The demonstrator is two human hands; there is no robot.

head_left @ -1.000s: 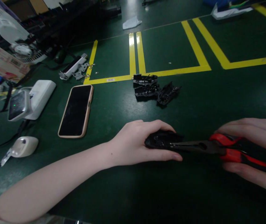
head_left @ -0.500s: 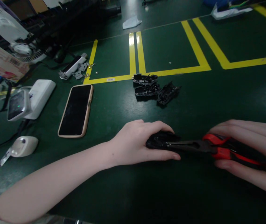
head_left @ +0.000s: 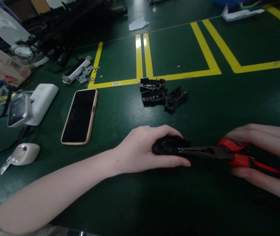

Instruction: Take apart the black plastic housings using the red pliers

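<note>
My left hand (head_left: 142, 150) is closed around a black plastic part (head_left: 166, 146), thumb on the near side and fingers on the far side. From the right, my right hand (head_left: 265, 154) grips long-nose pliers by their red and black handles. The slim dark jaws of the pliers (head_left: 204, 152) reach to the right end of the black part; whether they pinch it I cannot tell. Farther off lie three similar black parts: one at the back (head_left: 152, 83), one just in front of it (head_left: 154, 95) and one to the right (head_left: 176, 98).
A phone in a tan case (head_left: 79, 116) lies left of my left hand. Beyond it are small grey metal pieces (head_left: 84, 74) and a white-and-black bar (head_left: 77, 69). White devices with cables (head_left: 43, 103) stand at far left. Yellow tape (head_left: 184, 75) marks the green table.
My right hand and the pliers have shifted slightly to the right, the jaw tips drawing back along the black part. My left hand stays nearly in place.
</note>
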